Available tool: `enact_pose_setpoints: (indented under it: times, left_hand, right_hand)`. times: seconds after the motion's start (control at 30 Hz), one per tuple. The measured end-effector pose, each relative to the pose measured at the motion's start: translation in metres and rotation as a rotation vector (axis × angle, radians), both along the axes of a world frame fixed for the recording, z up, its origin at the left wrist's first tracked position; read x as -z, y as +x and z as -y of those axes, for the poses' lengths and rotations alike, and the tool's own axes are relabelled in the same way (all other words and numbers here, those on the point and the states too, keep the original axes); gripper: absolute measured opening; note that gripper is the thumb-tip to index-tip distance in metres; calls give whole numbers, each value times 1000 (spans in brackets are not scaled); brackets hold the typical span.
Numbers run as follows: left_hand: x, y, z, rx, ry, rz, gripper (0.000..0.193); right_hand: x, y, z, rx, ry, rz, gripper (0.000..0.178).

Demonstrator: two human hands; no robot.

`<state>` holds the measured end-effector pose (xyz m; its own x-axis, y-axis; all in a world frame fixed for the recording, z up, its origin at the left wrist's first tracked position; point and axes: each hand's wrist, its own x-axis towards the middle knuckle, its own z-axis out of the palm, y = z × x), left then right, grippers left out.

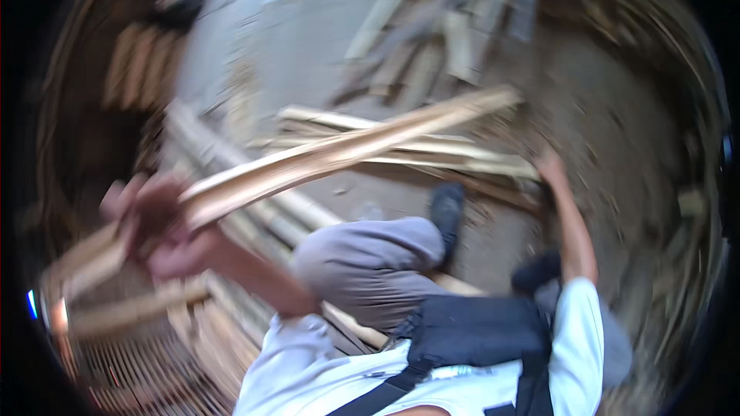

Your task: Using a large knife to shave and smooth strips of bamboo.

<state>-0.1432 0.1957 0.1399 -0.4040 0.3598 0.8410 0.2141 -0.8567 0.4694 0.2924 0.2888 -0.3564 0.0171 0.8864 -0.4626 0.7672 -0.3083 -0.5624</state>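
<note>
My left hand [166,223] is closed around a long split bamboo piece [331,156], pale brown with a hollow channel along it. The piece slants from the lower left up toward the middle right, its far end raised above the ground. Below it, a loose stack of pale split strips [443,152] lies on the floor. At the right end of that stack is my right hand [549,166], reaching down and touching the strip ends. Motion blur hides how its fingers are set.
Long poles [301,208] lie beside my bent leg [370,250]. More split lengths [459,46] spread over the floor ahead. A slatted wooden piece [146,362] stands at the lower left. Scraps litter the earthen floor [617,185] at right, and a dark bag [478,331] hangs on my chest.
</note>
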Motion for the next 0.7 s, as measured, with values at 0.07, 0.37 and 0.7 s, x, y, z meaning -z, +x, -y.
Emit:
enact_pose_setpoints:
  times: [0.07, 0.37, 0.7]
  left_hand:
    - [0, 21, -10, 428, -161, 45, 7]
    - [-15, 18, 19, 236, 163, 293, 29]
    - [-13, 31, 27, 425, 243, 394, 24]
  right_hand:
    - [39, 28, 22, 54, 57, -76, 42]
    - [37, 59, 80, 330, 4, -291, 32]
    - [-154, -25, 68, 645, -191, -1327, 52]
